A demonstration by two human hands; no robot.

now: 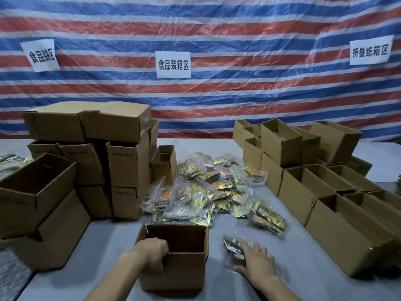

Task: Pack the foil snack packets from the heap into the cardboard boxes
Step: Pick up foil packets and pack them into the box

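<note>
— Left hand [152, 255] first: what's it doing?
— Fingers curled over the near-left rim of the open cardboard box [184, 272], gripping it. Just right of that box, the right hand [257, 265] lies flat, fingers spread, on a blurred clear bag of foil packets [233, 245].
— Any writing?
— Paper signs on the striped tarp [217, 29]: the crumpled left sign [41, 55] and the centre sign [173, 64] read 食品装箱区, the right sign [368, 50] 折叠纸箱区.
— And the table [104, 246]?
— Stacked closed boxes [121, 170] on the left, their faint print unreadable; the gold-and-orange heap [206, 187] in the middle, behind the open box; rows of empty boxes [325, 233] on the right
</note>
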